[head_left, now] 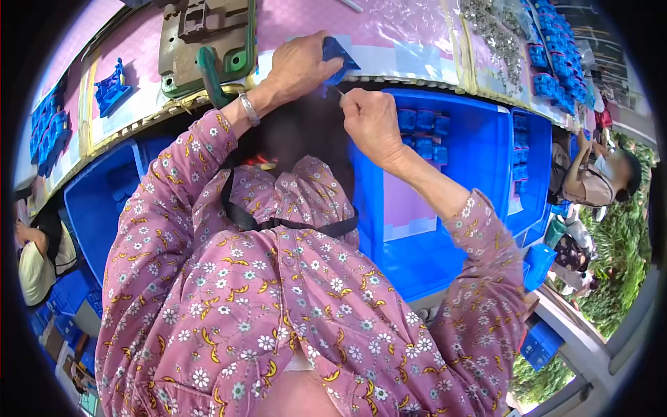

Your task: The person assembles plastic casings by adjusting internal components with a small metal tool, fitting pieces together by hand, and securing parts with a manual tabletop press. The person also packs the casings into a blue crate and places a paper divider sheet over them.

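Note:
My left hand (pixel 300 67) is closed round a blue plastic part (pixel 338 57) at the front edge of the pink-topped table (pixel 288 17). Close by on its right, my right hand (pixel 374 125) is closed, with its fingertips pinching a small, thin item just below the blue part. That item is too small to make out. The fingers of my right hand point toward the blue part. A brown and green metal fixture (pixel 208 45) with a green curved handle stands on the table to the left of my left hand.
A large blue bin (pixel 451 194) holding blue parts is at my right, with another blue bin (pixel 531 156) beyond it. One more bin (pixel 94 187) is at the left. Small metal pieces (pixel 495 35) and blue parts (pixel 556 59) lie on the table. Other people (pixel 601 174) sit farther off.

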A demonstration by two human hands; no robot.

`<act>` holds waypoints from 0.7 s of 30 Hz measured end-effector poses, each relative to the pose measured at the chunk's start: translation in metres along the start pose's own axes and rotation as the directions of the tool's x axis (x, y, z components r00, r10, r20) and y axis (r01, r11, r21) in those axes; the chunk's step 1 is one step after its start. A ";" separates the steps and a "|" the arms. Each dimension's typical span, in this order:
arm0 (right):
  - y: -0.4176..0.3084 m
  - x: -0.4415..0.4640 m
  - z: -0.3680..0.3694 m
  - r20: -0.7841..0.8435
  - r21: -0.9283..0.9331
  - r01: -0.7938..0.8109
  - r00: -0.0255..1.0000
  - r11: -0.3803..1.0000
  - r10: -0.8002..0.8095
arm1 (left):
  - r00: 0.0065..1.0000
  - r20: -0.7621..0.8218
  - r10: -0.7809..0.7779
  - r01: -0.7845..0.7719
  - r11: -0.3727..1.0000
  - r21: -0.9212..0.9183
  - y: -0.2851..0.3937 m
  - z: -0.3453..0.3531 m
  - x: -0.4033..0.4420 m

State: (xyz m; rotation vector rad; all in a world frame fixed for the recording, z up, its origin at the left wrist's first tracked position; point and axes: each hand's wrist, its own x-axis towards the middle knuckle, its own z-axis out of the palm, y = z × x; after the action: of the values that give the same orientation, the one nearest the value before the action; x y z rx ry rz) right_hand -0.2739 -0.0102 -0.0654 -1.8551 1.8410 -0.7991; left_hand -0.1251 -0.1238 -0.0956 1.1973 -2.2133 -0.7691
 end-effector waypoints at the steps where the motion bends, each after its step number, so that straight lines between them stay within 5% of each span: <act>1: 0.002 0.005 -0.004 0.031 0.020 -0.012 0.999 1.000 0.012 | 1.000 -0.004 0.003 -0.003 1.000 -0.005 0.000 0.000 0.001; 3: 0.001 0.011 -0.016 0.126 0.067 -0.063 0.991 0.996 0.054 | 1.000 -0.012 0.013 -0.013 1.000 -0.011 0.001 -0.003 0.003; 8: -0.028 -0.021 -0.016 -0.034 -0.118 0.059 0.997 0.991 -0.063 | 0.964 -0.262 0.040 -0.086 0.982 -0.169 0.024 -0.014 -0.025; 10: -0.042 -0.039 -0.016 -0.162 -0.021 0.103 0.981 0.994 -0.105 | 0.843 -0.474 0.256 -0.341 0.935 -0.101 0.040 -0.034 -0.041; 12: -0.042 -0.057 -0.005 -0.319 0.007 0.253 0.917 0.967 -0.237 | 0.759 -0.472 0.449 -0.517 0.856 -0.017 0.058 -0.062 -0.065; 15: -0.025 -0.094 0.010 -0.269 -0.014 0.332 0.907 0.943 -0.324 | 0.656 -0.349 0.669 -0.677 0.726 0.119 0.066 -0.083 -0.098; 17: -0.016 -0.117 0.033 -0.211 0.275 0.128 0.975 0.953 -0.070 | 0.579 -0.342 0.740 -0.750 0.648 0.134 0.064 -0.084 -0.117; 20: -0.027 -0.128 0.049 -0.080 0.235 -0.040 0.995 0.971 0.061 | 0.549 -0.334 0.766 -0.770 0.619 0.154 0.065 -0.085 -0.131; 21: -0.038 -0.116 0.037 -0.102 0.153 0.039 0.995 0.988 -0.024 | 0.558 -0.329 0.762 -0.770 0.623 0.139 0.070 -0.086 -0.133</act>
State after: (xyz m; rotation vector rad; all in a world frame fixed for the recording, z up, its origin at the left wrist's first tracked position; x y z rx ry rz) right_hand -0.2172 0.1029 -0.0817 -1.7798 1.7578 -1.0325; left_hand -0.0447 0.0016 -0.0080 0.2036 -2.0831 -0.1663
